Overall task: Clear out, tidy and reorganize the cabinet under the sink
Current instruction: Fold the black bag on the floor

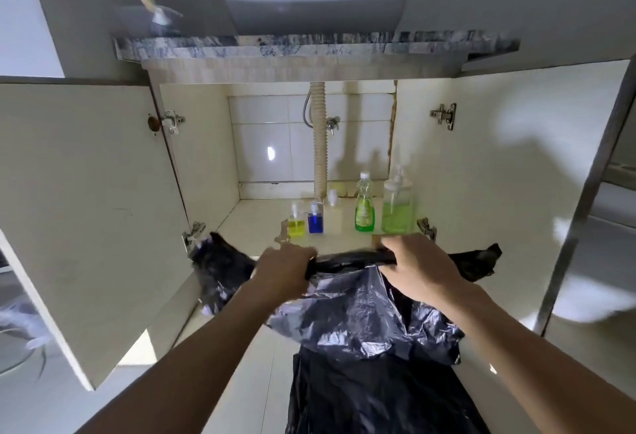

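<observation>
Black bag (pixel 361 323): before open cabinet (pixel 241 165), top twisted taut between left hand (pixel 287 270) and right hand (pixel 418 270), both gripping it. Five bottles (pixel 364 211) inside, apparently soaps.

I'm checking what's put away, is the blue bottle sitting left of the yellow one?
No, the blue bottle stands right of the yellow bottle.

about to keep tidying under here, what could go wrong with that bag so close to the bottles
1. Both hands, left and right, grip the black bag just in front of the bottles; swinging it forward might topple them.
2. The thin plastic could tear if pulled apart hard.
</observation>
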A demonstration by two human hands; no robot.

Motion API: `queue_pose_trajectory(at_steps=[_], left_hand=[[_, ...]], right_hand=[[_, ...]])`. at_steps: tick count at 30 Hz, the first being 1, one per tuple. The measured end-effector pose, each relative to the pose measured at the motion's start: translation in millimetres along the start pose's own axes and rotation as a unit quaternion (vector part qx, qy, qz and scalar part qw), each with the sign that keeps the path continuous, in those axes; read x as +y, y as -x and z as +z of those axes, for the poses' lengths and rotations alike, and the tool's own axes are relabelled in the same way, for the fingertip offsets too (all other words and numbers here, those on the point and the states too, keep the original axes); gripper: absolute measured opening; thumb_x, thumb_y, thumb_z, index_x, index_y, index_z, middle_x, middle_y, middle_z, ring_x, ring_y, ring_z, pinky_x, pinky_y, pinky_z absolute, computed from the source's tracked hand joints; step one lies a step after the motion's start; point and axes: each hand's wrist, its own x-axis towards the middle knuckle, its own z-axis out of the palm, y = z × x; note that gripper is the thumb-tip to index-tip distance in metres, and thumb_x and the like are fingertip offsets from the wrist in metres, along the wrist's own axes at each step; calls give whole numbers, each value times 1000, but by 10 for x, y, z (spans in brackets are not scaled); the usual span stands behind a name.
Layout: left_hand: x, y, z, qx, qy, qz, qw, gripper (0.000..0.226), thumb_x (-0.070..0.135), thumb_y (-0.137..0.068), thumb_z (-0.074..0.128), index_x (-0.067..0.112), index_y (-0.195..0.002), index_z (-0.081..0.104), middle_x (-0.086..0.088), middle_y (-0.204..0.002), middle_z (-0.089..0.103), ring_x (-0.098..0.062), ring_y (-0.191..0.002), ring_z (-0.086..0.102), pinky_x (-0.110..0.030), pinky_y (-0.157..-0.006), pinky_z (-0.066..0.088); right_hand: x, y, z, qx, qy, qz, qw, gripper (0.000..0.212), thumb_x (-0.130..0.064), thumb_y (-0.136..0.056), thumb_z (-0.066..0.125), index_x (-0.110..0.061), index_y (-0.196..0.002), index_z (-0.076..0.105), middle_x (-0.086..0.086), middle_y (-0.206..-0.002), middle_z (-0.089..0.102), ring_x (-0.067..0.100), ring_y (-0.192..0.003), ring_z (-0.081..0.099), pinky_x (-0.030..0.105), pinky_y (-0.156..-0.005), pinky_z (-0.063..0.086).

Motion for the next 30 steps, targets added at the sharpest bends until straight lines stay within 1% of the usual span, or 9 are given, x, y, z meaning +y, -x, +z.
queue_pose_trajectory(at_steps=[3, 7, 9, 12, 15, 20, 22, 25, 30], left_hand=[[-188, 47, 54, 2, 13, -39, 999, 23, 22, -90, 56, 27, -110, 66, -4, -107, 66, -23, -95, 64, -32, -77, 49], [-188, 44, 18, -59, -13, -40, 997, 28, 30, -87, 62, 29, -114, 66, -3, -108, 66, -21, -98, 63, -29, -73, 44], [-104, -14, 125, -81, -38, -31, 996, 30, 28, -86, 62, 24, -116, 63, -3, -108, 65, -21, -96, 63, -28, -69, 43], [19, -143, 346, -49, -83, -7, 995, 26, 19, -90, 55, 17, -115, 62, -6, -109, 62, -22, -97, 64, -29, -70, 45], [6, -287, 323, 90, -3, -3, 996, 18, 29, -95, 51, 23, -105, 65, -3, -98, 62, -22, -87, 66, -31, -70, 49], [-47, -178, 153, 214, 56, 30, 975, 26, 32, -96, 50, 30, -120, 59, 0, -95, 59, -17, -71, 57, -32, -68, 49], [-75, -68, 257, 187, 32, 61, 980, 27, 32, -96, 48, 30, -122, 57, 0, -101, 65, -17, -76, 61, -31, -70, 52], [-80, 78, 520, 135, -39, 107, 984, 23, 28, -97, 47, 27, -116, 60, 1, -99, 68, -20, -83, 66, -29, -67, 50], [187, 411, 1172, -260, -101, 186, 942, 28, 22, -87, 53, 24, -115, 56, -6, -103, 64, -28, -92, 62, -34, -72, 51]], right_hand=[[232, 29, -27, -65, 26, 3, 998, 10, -12, -87, 58, -15, -78, 55, -3, -71, 53, 11, -58, 49, 18, -48, 31], [566, 124, -22, -293, 94, 105, 946, 16, -10, -81, 63, -12, -90, 49, 2, -77, 50, 13, -63, 47, 25, -53, 34], [728, 134, 55, -320, 131, 144, 927, 21, -12, -79, 64, -12, -94, 50, 3, -80, 51, 17, -69, 52, 26, -54, 35], [901, 91, 242, -197, 140, 163, 957, 14, -5, -82, 50, -8, -95, 55, 10, -92, 59, 27, -84, 62, 30, -63, 44], [940, 37, 303, 2, 128, 148, 981, 26, -2, -87, 45, -9, -110, 56, 14, -107, 55, 39, -91, 63, 39, -72, 48], [915, 76, 138, 172, 97, 54, 979, 37, 7, -76, 54, -6, -110, 59, 16, -108, 56, 44, -74, 63, 45, -59, 50], [984, 119, 118, 108, 106, 47, 987, 34, 3, -77, 53, -10, -109, 58, 12, -105, 58, 41, -77, 63, 42, -62, 50], [1073, 270, 227, -187, 157, 70, 967, 11, -5, -86, 46, -13, -82, 52, 6, -80, 56, 26, -68, 56, 33, -60, 46], [1118, 579, 844, -457, 265, 65, 846, 34, 0, -88, 48, -10, -59, 33, 4, -59, 34, 15, -48, 28, 27, -46, 21]])
